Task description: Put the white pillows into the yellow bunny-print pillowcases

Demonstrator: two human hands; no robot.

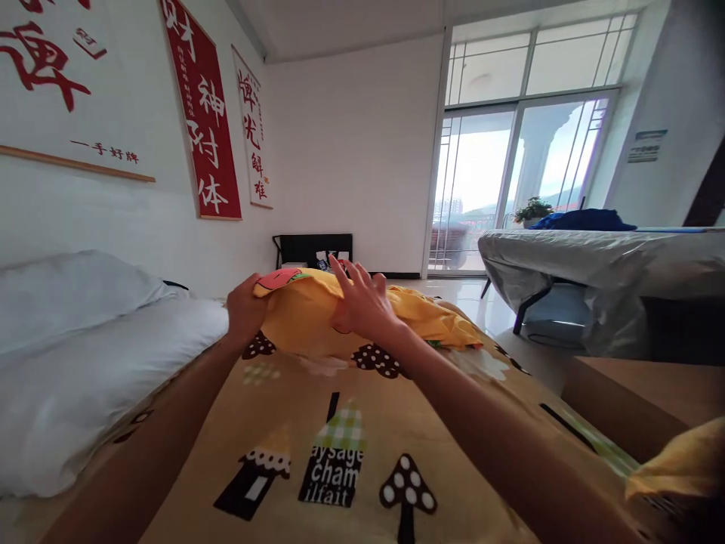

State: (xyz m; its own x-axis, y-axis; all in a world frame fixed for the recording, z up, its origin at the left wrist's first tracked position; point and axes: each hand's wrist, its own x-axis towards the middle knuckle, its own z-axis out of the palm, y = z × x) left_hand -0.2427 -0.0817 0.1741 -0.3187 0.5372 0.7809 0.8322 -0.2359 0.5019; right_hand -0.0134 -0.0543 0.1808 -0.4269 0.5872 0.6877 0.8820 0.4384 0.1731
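- Extends both forearms low above the patterned sheet, seemingly to work at arm's length without leaning on the surface; has broad, flat room between the elbows.
- Has white bedding along the left side, close by the left forearm; probably allows little outward swing there without brushing soft folds.
- Has yellow fabric at the near right and, just beyond, a cardboard box beside the sheet's right edge; likely narrows the space for dropping an arm past that edge.
- Pinches the left corner of the yellow cloth in the left hand, fingers curled around the border near a red patch; probably grips there to lift the edge and tension the span toward the right.
- Lays the right hand over the same cloth's upper edge, fingers spread, thumb low; cannot tell whether pinching a fold or merely pressing.
- Spreads the cloth across the far half of the sheet, bunched and loose right of the right hand, near the right edge.
- Shows open floor beyond, between the sheet and a plastic-covered table at the far right, well apart from both hands.
- Ends at black furniture past the far edge, and a glass door farther right.
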